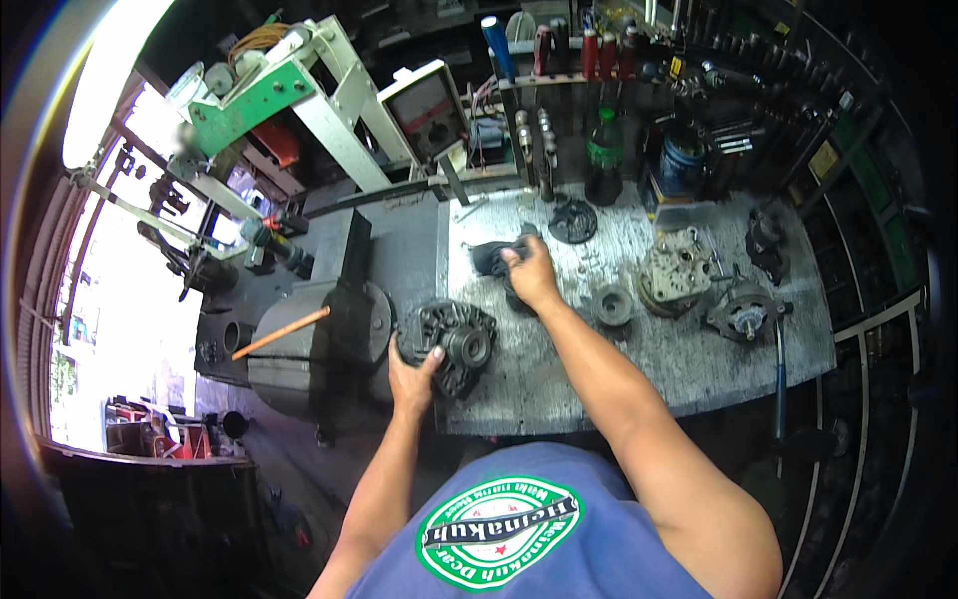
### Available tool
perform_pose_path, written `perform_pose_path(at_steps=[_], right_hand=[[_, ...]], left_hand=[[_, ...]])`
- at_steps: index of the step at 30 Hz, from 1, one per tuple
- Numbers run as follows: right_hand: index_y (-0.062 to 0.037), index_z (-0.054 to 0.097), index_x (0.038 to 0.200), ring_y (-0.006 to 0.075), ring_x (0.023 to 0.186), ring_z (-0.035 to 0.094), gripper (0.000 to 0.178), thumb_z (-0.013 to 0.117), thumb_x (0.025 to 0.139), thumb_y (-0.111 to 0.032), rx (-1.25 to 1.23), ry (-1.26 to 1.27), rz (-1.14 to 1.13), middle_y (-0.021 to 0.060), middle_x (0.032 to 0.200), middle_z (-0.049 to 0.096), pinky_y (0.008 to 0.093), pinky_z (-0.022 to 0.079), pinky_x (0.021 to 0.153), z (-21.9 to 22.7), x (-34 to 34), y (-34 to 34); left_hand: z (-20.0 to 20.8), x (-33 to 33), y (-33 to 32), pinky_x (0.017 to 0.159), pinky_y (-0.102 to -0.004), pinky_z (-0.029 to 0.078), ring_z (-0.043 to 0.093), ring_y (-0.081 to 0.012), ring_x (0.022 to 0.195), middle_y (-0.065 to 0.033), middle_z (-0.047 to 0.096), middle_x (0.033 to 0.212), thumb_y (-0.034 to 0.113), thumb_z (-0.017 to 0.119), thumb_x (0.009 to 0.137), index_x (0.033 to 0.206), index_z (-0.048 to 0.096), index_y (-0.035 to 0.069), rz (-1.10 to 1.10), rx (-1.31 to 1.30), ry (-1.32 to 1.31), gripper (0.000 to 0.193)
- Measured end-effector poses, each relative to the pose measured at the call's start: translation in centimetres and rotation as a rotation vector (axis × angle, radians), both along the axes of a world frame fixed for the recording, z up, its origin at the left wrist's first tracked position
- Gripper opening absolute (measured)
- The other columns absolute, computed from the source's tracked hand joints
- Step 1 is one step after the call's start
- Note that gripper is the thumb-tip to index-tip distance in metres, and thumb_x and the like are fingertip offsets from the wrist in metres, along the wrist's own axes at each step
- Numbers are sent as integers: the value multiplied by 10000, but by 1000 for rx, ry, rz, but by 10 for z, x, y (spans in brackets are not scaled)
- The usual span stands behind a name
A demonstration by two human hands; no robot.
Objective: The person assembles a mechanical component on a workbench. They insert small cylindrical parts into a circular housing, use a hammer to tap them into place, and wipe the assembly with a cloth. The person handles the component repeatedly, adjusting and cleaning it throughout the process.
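My left hand (411, 377) grips the side of an alternator (446, 339), its dark finned case and pulley standing near the bench's left edge. The thumb lies by the pulley and the fingers are partly hidden behind the case. Farther off, my right hand (532, 275) is closed on a dark, lumpy object (491, 259) whose kind I cannot make out. Just beyond that hand lies a round black slotted piece (574, 222). A grey pulley-like part (612, 305) sits to the right of my right forearm.
A big vise (299, 349) with an orange rod (281, 333) across it stands at left. On the right side of the metal-topped bench (639, 384) are a pale alternator housing (679, 268), a part with a shaft (746, 315) and a hammer (781, 369). Behind is a green-capped bottle (604, 155).
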State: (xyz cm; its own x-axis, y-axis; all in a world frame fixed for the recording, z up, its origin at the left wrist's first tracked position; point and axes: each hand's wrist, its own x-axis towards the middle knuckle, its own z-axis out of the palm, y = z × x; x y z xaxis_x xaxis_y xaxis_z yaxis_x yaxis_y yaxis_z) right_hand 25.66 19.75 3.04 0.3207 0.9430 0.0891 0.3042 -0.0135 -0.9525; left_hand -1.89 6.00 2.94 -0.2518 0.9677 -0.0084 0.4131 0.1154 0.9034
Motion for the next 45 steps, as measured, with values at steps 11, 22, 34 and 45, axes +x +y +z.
perform_pose_path(at_steps=[11, 22, 34, 45], right_hand=[[-43, 603, 1439, 433, 1168, 740, 381, 714, 1128, -234, -377, -200, 228, 249, 1297, 686, 517, 625, 1015, -4, -17, -68], [-70, 696, 1443, 398, 1240, 746, 489, 799, 1070, -369, 130, -96, 372, 264, 1324, 766, 503, 600, 1043, -40, -61, -102], [-69, 777, 1222, 439, 1130, 732, 332, 910, 953, -211, 386, -86, 361, 215, 1215, 727, 491, 606, 1008, 2, -69, -89], [-106, 758, 1330, 408, 1328, 674, 433, 874, 990, -347, 335, -152, 673, 213, 1378, 719, 515, 537, 1158, 19, -38, -90]], left_hand=[[3, -4, 8, 1245, -448, 461, 615, -363, 1450, -296, 625, 1556, 551, 975, 824, 1687, 414, -84, 31, -47, -1, 1209], [-1, -8, 16, 1262, -454, 441, 591, -381, 1480, -318, 599, 1585, 565, 971, 826, 1700, 403, -78, 34, -69, -12, 1225], [-6, -7, 16, 1263, -450, 441, 587, -382, 1493, -322, 600, 1591, 584, 971, 825, 1686, 415, -96, 37, -50, -98, 1230], [-14, -8, 17, 1262, -454, 443, 592, -388, 1498, -308, 618, 1588, 528, 981, 829, 1695, 432, -47, 112, -76, -12, 1176]])
